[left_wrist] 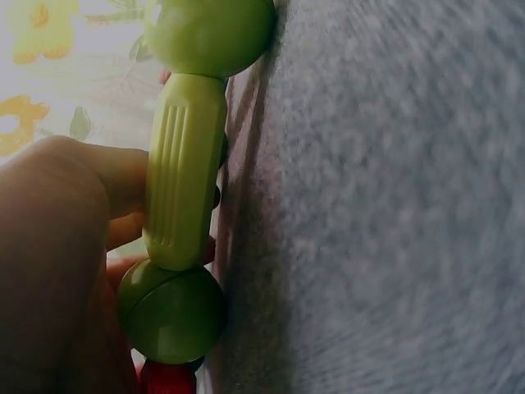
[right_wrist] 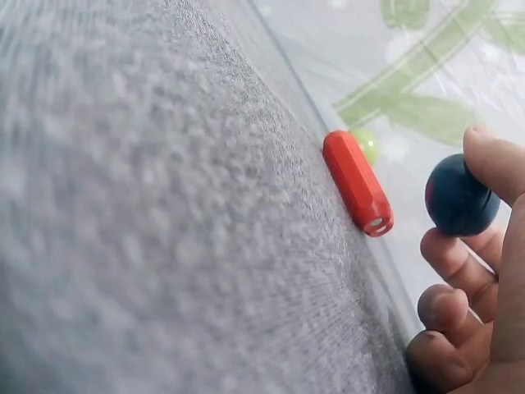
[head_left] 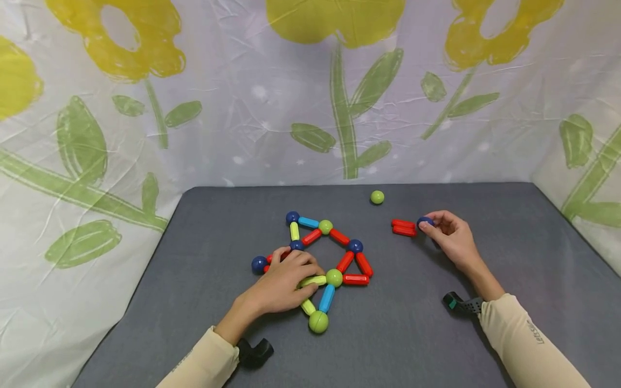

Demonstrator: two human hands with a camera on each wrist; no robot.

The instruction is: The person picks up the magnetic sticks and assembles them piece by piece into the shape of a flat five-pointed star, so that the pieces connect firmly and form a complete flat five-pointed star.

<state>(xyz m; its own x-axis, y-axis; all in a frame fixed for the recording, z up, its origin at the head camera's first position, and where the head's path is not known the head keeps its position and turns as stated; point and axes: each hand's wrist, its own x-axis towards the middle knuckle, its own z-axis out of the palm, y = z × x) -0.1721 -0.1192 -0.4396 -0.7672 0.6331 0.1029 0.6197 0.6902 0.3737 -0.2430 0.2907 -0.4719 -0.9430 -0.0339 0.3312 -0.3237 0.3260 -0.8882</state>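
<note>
A flat structure of magnetic rods and balls lies mid-table, with a light green ball (head_left: 334, 278), a blue ball (head_left: 356, 246) and red rods (head_left: 356, 279) among its parts. My left hand (head_left: 286, 280) holds its left side, covering some parts. In the left wrist view, the thumb lies against a yellow-green rod (left_wrist: 184, 172) between two green balls. To the right, my right hand (head_left: 451, 237) pinches a loose dark blue ball (head_left: 425, 221) between thumb and fingers. Just left of that ball lie two red rods (head_left: 404, 227), side by side; one red rod (right_wrist: 357, 182) shows in the right wrist view.
A loose green ball (head_left: 377, 197) sits near the back edge of the grey table (head_left: 412, 334). A white sheet (head_left: 233, 108) with yellow flowers and green leaves hangs behind and at both sides. Dark straps with small devices (head_left: 257, 353) are on both wrists.
</note>
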